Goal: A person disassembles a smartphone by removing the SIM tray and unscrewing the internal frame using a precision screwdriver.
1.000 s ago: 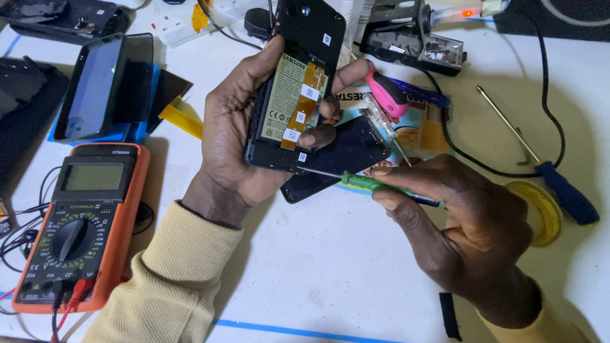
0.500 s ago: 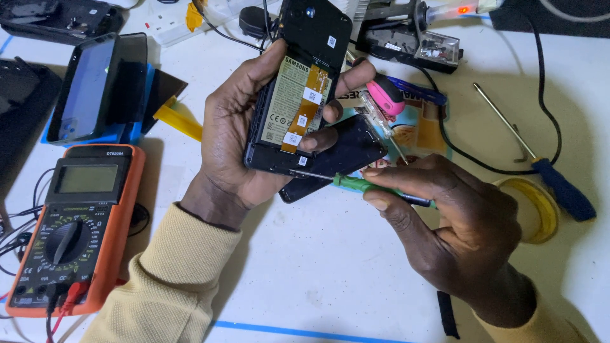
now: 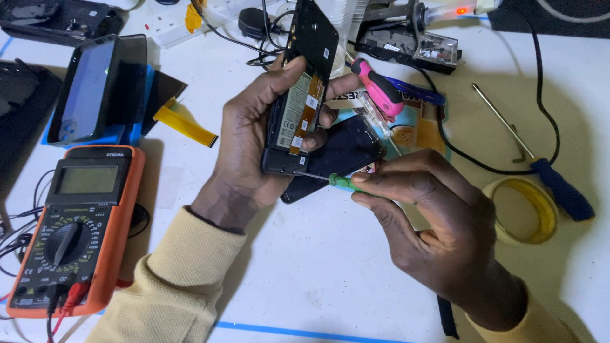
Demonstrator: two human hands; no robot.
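- Nearest the camera, two cream sleeves [image 3: 166, 279] reach onto a white table [image 3: 305, 273] crossed by a strip of blue tape [image 3: 298, 332].
- At the near left lies an orange multimeter [image 3: 71, 225], dial up, with red and black leads plugged in at its lower edge.
- The right hand [image 3: 438, 222] pinches a green-handled screwdriver [image 3: 340, 182] between thumb and fingers, clenched on it; the thin shaft points left and its tip meets the lower edge of the phone.
- The left hand [image 3: 251, 136] grasps an opened phone [image 3: 298, 101], back cover off and battery showing, tilted almost upright above the table; thumb on the left edge, fingertips curled over the right edge.
- Just beneath the phone, a black cover [image 3: 340, 155] lies flat on the table, partly hidden by both hands.
- To the right, a ring of yellow tape [image 3: 524, 213] sits near the right wrist, and a blue-handled tool [image 3: 553, 181] lies beside it.
- Behind the hands, a pink screwdriver [image 3: 378, 89] rests on a printed card.
- Farther left, a second phone [image 3: 86, 89] stands propped on a blue block, with a dark panel and its yellow ribbon cable [image 3: 184, 124] next to it.
- At the far edge lie a white power strip [image 3: 175, 22], black cables, and a small device with a red light [image 3: 460, 11].
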